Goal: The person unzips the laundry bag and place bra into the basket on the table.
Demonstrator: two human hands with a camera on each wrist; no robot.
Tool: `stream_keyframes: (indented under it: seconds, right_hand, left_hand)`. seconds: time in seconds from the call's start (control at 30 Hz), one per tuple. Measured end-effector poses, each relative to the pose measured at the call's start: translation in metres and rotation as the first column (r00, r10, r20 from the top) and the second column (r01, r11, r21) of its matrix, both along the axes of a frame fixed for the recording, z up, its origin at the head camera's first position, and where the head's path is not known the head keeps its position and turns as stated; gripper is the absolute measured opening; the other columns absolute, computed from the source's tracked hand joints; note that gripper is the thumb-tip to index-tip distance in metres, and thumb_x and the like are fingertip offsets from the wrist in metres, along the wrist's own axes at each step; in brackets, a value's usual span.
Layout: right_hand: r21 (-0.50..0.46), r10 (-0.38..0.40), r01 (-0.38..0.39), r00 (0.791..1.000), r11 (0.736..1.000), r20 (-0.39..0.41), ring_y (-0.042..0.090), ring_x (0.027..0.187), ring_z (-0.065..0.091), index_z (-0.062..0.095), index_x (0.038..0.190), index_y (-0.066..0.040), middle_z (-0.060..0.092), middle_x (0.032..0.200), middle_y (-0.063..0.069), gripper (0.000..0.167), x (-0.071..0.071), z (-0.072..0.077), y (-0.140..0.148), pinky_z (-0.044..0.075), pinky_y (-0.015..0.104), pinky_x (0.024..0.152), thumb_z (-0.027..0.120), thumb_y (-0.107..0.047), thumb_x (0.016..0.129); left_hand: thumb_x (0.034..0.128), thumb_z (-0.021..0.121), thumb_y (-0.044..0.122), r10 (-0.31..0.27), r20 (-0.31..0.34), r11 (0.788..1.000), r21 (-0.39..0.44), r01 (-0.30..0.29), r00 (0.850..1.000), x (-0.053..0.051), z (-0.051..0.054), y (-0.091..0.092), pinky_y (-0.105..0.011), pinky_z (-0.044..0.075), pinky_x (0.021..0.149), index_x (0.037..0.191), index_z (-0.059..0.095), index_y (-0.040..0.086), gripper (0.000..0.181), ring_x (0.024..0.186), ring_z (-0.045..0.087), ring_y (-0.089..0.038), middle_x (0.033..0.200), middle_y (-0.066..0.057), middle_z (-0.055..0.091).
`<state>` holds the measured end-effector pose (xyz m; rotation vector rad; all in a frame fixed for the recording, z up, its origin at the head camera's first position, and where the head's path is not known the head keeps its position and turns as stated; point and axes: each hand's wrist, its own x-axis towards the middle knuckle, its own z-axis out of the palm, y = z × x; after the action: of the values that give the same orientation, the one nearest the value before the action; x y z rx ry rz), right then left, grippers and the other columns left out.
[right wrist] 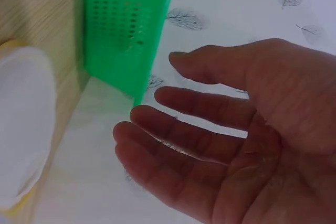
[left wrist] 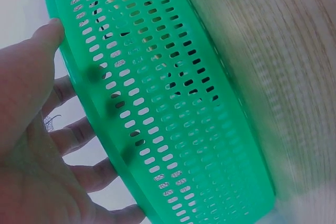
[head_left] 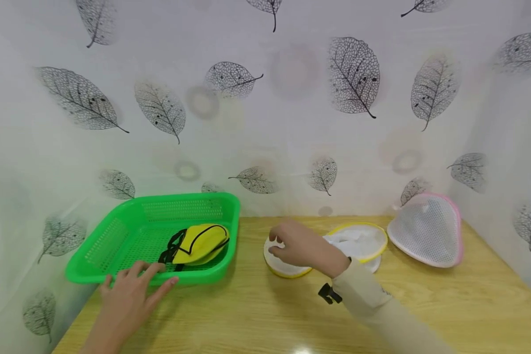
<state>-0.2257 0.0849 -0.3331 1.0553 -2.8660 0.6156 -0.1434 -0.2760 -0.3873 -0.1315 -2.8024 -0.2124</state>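
My left hand holds the near rim of a green plastic basket, fingers over the edge; in the left wrist view the thumb touches the rim. Inside the basket lies a folded yellow fabric item with black trim and black straps. My right hand, loosely curled and holding nothing, hovers over a round white item with a yellow rim. The right wrist view shows gaps between its fingers. Beside the wrist lies another white, yellow-rimmed item, partly hidden by the arm.
A white mesh item with pink edging sits at the table's right rear. A black clip shows beside the right sleeve. Behind the wooden table hangs a pale leaf-print curtain.
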Motion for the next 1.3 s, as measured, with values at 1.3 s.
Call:
stream_keyframes:
  seconds: [1.3]
  right_hand:
    - [0.187,-0.189,0.179,0.981,0.966,0.035,0.031,0.094,0.061,0.071,0.123,-0.004,0.064,0.110,0.015,0.033,0.021,-0.068,0.086,0.054,0.052,0.083,0.072,-0.014,0.091]
  left_hand:
    - [0.0811,0.083,0.040,-0.108,-0.328,0.994,-0.023,0.106,0.938,0.001,-0.006,-0.004,-0.056,0.045,0.055,0.103,0.069,0.026,0.030,0.079,0.061,-0.035,0.100,-0.006,0.067]
